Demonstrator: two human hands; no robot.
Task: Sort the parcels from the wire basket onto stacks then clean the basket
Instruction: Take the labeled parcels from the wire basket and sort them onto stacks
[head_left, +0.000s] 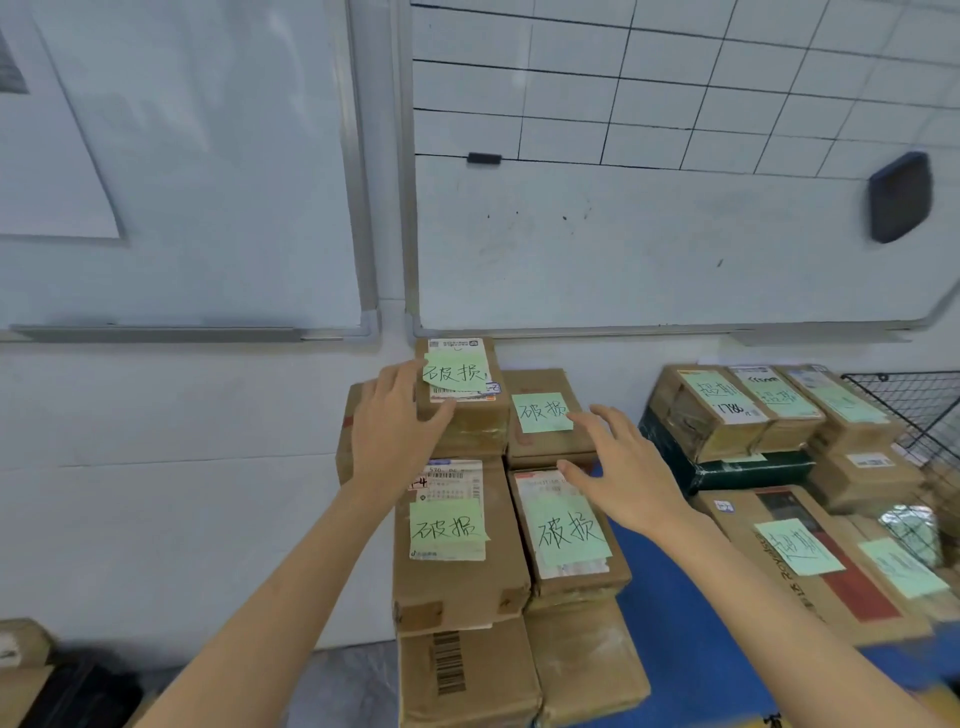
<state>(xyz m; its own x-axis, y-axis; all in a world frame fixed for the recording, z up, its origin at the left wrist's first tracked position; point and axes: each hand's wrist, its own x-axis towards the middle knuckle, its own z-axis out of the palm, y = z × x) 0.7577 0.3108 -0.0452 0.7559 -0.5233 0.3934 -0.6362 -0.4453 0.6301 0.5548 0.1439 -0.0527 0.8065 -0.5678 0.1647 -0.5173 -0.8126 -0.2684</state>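
Observation:
Several brown cardboard parcels with green paper notes stand in stacks on a blue-topped table. My left hand lies against the left side of the far-left top parcel, thumb on its front edge, fingers straight. To the right, my right hand hovers with spread fingers over the gap beside the far-right parcel and above the near-right parcel; it holds nothing. The near-left parcel sits below my left hand. The black wire basket shows at the right edge.
A second group of labelled parcels and a long flat box fill the table's right side. Whiteboards hang on the wall behind, with a black eraser. More boxes sit low at the left.

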